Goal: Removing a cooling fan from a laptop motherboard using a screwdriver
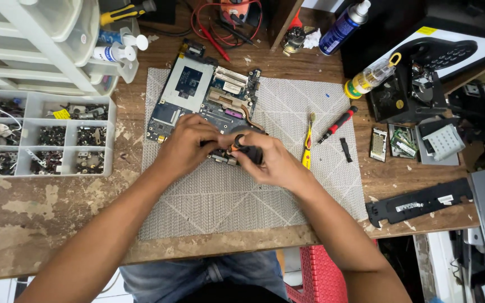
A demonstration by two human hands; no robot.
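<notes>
Head view, looking straight down: both hands meet at the centre of the frame, over the lower edge of a laptop motherboard [203, 95] that lies on a grey woven mat [287, 185] on the worn wooden counter [46, 224]. The right hand [276, 163] is wrapped in a tight grip round a black-and-orange screwdriver [245, 148], its butt end facing up toward the camera. The left hand [189, 143] sits just beside it, fingers curled in a narrow grip at the board's edge; whether they pinch a screw or only steady the board, I cannot tell, since the knuckles hide it.

The step in hand looks like working a screw near the copper heat pipe [248, 115] at the board's lower right. The next move seems to call for keeping the driver square to the board, with the left hand holding the board steady against the twist.

Around them: a yellow-handled tool [308, 147] and a red-and-black screwdriver [338, 124] lie right of the hands on the mat, a clear compartment tray of small parts [43, 134] sits at the left edge, and a long black plastic strip [419, 202] lies at lower right.
</notes>
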